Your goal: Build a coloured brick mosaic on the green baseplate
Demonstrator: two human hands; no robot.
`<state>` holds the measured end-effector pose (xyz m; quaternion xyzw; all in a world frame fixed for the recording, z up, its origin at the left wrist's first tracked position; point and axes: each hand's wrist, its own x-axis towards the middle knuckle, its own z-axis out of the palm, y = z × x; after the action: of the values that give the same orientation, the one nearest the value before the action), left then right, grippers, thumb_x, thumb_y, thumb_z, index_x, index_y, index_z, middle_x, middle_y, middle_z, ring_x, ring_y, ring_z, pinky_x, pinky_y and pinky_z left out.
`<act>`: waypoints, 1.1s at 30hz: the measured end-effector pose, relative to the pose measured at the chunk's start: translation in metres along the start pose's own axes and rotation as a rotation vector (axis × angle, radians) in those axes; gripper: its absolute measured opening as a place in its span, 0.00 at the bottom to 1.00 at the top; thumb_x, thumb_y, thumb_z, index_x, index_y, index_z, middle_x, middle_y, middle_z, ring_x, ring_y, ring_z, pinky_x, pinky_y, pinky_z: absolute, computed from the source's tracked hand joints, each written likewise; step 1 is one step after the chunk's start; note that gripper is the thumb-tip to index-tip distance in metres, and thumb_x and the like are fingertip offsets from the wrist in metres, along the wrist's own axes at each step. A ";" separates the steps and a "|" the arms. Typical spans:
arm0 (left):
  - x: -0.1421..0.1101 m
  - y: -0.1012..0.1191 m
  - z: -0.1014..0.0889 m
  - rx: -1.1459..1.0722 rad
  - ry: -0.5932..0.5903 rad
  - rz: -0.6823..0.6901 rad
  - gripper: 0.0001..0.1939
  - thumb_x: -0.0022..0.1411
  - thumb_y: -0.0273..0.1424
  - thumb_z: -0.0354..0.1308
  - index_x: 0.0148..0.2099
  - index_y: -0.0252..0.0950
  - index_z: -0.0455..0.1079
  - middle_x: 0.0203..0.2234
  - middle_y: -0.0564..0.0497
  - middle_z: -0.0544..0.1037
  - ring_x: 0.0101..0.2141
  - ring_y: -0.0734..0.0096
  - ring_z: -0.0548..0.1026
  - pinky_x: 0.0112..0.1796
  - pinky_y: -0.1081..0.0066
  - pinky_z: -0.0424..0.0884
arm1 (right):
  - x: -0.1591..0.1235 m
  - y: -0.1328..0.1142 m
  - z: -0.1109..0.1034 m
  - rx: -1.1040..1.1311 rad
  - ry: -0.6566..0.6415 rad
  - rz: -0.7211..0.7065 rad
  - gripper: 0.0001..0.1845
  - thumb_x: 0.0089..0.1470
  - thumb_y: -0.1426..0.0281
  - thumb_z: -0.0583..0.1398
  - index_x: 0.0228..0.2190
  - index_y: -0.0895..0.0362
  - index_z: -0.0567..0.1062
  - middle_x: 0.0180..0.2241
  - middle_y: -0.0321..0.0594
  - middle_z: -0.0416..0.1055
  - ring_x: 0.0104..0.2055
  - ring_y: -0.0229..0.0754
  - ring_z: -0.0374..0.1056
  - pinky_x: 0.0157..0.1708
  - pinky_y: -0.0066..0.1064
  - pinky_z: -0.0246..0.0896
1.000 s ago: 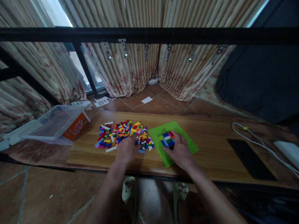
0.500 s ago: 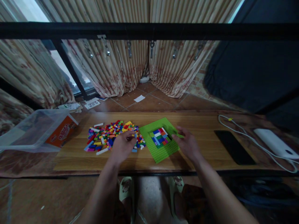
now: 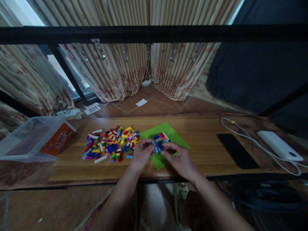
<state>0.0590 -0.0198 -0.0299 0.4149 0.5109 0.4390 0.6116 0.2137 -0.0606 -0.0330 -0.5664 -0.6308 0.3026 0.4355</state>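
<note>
A flat, multicoloured patch of glossy plastic bricks (image 3: 161, 138) sits on the square green studded plastic baseplate (image 3: 176, 136), between the two hands. The left hand (image 3: 141, 154) and right hand (image 3: 178, 157) curl over the baseplate's near half, fingertips at the patch; whether either grips a brick, I cannot tell. Smooth wood-grain board (image 3: 203, 139) stretches rightward from the baseplate; a loose brick pile (image 3: 113, 147) crowds its left corner.

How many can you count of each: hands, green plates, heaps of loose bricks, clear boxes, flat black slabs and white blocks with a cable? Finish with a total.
Left hand and right hand: 2
Green plate: 1
Heap of loose bricks: 1
Clear box: 1
Black slab: 1
White block: 1
Total: 7
</note>
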 end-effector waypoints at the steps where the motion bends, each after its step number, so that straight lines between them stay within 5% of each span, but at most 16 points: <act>1: 0.000 -0.001 0.001 -0.020 0.003 -0.011 0.10 0.45 0.28 0.60 0.33 0.35 0.69 0.19 0.57 0.72 0.21 0.77 0.69 0.26 0.75 0.67 | -0.002 -0.002 0.004 -0.038 -0.031 -0.015 0.11 0.52 0.65 0.61 0.39 0.53 0.77 0.33 0.37 0.76 0.35 0.40 0.71 0.38 0.32 0.65; 10: 0.002 -0.014 0.002 -0.044 0.010 -0.050 0.10 0.47 0.28 0.61 0.35 0.36 0.68 0.22 0.57 0.73 0.23 0.75 0.73 0.30 0.72 0.71 | -0.001 0.003 0.028 -0.306 -0.008 0.013 0.07 0.55 0.69 0.58 0.31 0.52 0.77 0.32 0.36 0.77 0.34 0.42 0.72 0.36 0.31 0.61; 20: 0.020 -0.042 -0.002 0.354 0.181 0.141 0.07 0.51 0.27 0.60 0.35 0.34 0.70 0.25 0.52 0.77 0.27 0.71 0.76 0.30 0.73 0.69 | -0.001 0.000 0.045 -0.648 0.068 0.179 0.06 0.55 0.67 0.59 0.27 0.53 0.75 0.28 0.36 0.77 0.29 0.40 0.71 0.28 0.30 0.50; 33: 0.020 -0.030 0.009 0.227 0.113 -0.014 0.05 0.54 0.23 0.60 0.35 0.35 0.68 0.20 0.54 0.75 0.21 0.70 0.76 0.21 0.75 0.69 | 0.002 0.016 0.021 -0.470 0.030 0.264 0.04 0.49 0.66 0.63 0.26 0.52 0.76 0.26 0.35 0.77 0.29 0.41 0.71 0.29 0.29 0.55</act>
<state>0.0728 -0.0095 -0.0630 0.4525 0.5940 0.3968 0.5339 0.2026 -0.0532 -0.0557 -0.7337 -0.5980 0.1933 0.2581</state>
